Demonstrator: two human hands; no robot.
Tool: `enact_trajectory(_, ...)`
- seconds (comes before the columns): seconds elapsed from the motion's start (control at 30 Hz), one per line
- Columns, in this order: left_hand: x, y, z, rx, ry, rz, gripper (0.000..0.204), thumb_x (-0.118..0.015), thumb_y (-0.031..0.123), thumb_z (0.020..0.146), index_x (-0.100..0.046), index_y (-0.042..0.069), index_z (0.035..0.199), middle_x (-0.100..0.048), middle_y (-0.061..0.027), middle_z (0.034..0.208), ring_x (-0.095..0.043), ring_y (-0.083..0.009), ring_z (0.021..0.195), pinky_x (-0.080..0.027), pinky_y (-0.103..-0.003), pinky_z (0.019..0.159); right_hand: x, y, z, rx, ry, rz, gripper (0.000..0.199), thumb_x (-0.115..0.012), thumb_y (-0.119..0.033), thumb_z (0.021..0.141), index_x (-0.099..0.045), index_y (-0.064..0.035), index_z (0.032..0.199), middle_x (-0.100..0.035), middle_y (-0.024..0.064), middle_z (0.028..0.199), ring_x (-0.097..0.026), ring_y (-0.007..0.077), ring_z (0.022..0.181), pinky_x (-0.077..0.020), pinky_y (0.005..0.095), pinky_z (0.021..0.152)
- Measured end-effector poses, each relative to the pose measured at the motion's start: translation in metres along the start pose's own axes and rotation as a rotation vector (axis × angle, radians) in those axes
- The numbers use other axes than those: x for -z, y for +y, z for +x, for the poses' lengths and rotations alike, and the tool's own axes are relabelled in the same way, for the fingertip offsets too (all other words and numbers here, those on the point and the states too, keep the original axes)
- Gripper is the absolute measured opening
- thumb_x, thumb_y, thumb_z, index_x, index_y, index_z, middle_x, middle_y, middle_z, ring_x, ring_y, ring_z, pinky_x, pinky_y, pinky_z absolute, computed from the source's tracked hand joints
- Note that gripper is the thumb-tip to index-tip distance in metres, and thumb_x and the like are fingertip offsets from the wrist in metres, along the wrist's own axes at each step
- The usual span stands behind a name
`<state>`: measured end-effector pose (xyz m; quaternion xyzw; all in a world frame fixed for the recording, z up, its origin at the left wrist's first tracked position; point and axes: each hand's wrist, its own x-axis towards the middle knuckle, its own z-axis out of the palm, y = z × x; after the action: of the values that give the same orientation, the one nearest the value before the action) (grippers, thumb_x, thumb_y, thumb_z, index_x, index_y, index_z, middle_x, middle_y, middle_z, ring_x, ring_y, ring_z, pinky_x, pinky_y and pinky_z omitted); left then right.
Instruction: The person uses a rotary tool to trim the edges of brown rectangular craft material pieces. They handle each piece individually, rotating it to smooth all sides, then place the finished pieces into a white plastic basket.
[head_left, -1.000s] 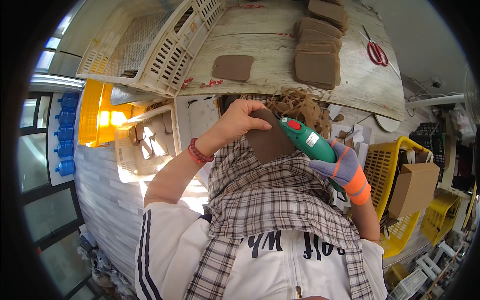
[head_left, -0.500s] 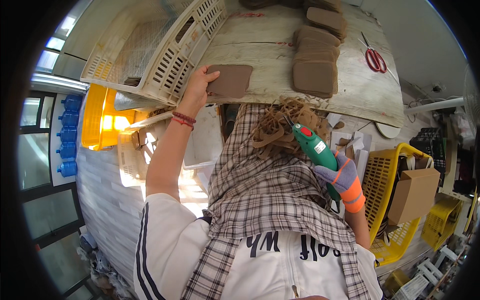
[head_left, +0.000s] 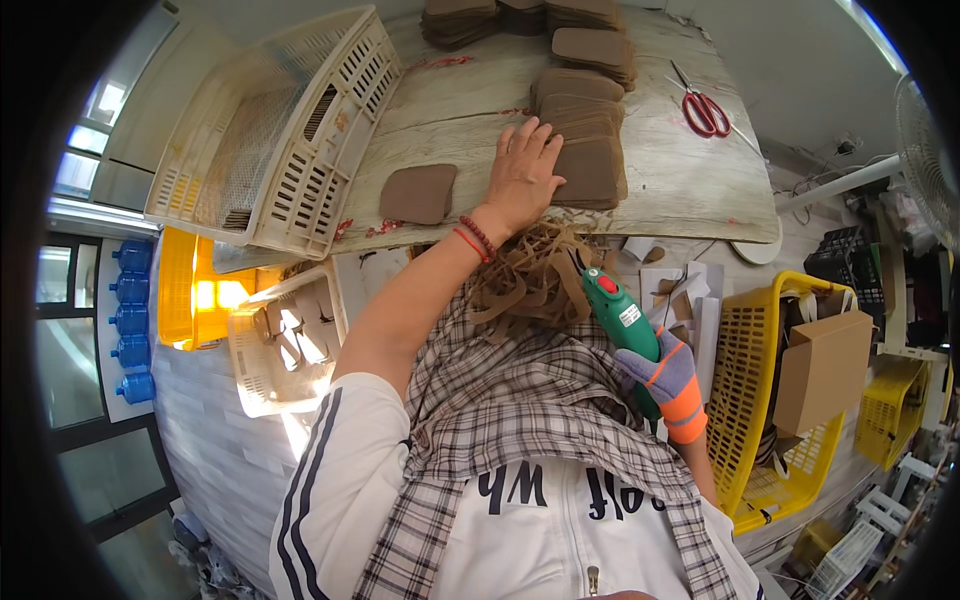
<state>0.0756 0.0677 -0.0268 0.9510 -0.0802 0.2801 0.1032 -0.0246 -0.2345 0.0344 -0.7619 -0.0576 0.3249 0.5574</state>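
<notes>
My left hand (head_left: 524, 178) is bare and reaches over the table, fingers spread, its fingertips at the left edge of a fanned stack of brown rounded pads (head_left: 588, 172). Whether it touches the top pad is hard to tell. To its left a small brown pad pile (head_left: 418, 194) lies near the table's front edge. In a purple and orange glove, my right hand (head_left: 672, 385) is wrapped round green electric scissors (head_left: 622, 312) with a red button, the dark blades pointing up and left. Beside the blades a tangle of brown offcut strips (head_left: 530, 285) lies on my lap.
A white slatted crate (head_left: 335, 130) stands tilted on the table's left. Red-handled scissors (head_left: 706, 114) lie at the right, beyond the stacks. A yellow basket (head_left: 745, 400) holding a cardboard box (head_left: 822, 375) stands at my right; another light crate (head_left: 270, 385) sits low at left.
My left hand has let go of the brown pad at the left, which now lies on the table. It has moved right to the stack. The right hand still holds the electric scissors.
</notes>
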Motion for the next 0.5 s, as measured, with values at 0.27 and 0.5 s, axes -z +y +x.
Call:
enact_trajectory(0.27, 0.013, 0.009, 0.001, 0.099, 0.067, -0.164, 0.034, -0.073, 0.013, 0.069, -0.054, 0.006, 0.097, -0.051, -0.0106, 0.110, -0.043, -0.0291, 0.111, -0.033, -0.042, 0.093, -0.001, 0.002, 0.004, -0.020, 0.033, -0.027, 0.045, -0.078, -0.023, 0.075, -0.059, 0.0022, 0.107, -0.064, 0.0022, 0.075, -0.055, 0.0051, 0.062, -0.0447, 0.0208, 0.054)
enact_trajectory(0.5, 0.051, 0.000, -0.021, 0.801, 0.133, -1.219, 0.024, -0.069, 0.006, 0.080, -0.049, 0.004, 0.094, -0.057, -0.0072, 0.092, -0.056, -0.0184, 0.087, -0.046, -0.032, 0.076, -0.008, -0.003, 0.011, 0.108, 0.087, -0.056, 0.041, -0.077, -0.022, 0.076, -0.060, 0.0019, 0.105, -0.063, 0.0020, 0.073, -0.056, 0.0052, 0.059, -0.0448, 0.0206, 0.054)
